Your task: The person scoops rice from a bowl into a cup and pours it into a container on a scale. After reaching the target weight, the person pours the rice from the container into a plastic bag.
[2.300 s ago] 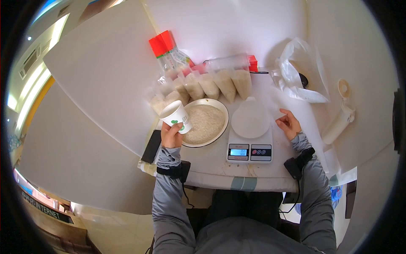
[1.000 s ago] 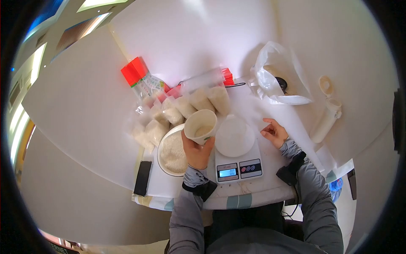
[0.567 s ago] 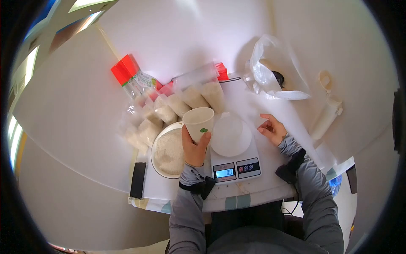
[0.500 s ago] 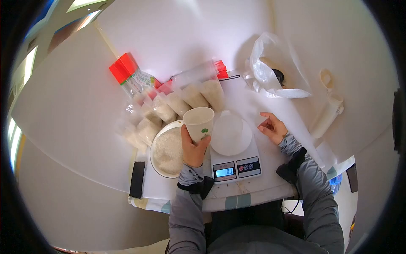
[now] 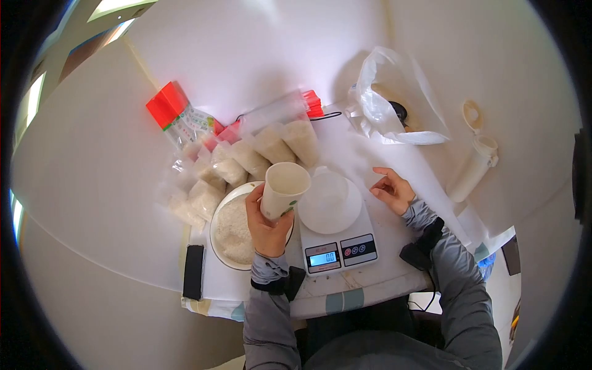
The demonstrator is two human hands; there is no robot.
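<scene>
My left hand is wrapped round a white paper cup with a small green leaf print. The cup leans to the right, its mouth facing up, above the right edge of a white bowl. Pale rice-like grain lies in that bowl. Just right of the cup stands a kitchen scale, its lit display reading 0.0 and a round white plate on top. Beyond the scale's right side, my right hand hovers with nothing in it, thumb and fingers apart and lightly bent.
Several clear bags of grain stand in rows behind the bowl, near red-ended plastic packaging. A white plastic bag sits at the back right, beside an open-lidded bottle. A black phone-like slab lies at the front left.
My left hand has shifted slightly left and down with the cup, which now tips more to the right. My right hand stays in much the same place. The whole view has moved a little.
</scene>
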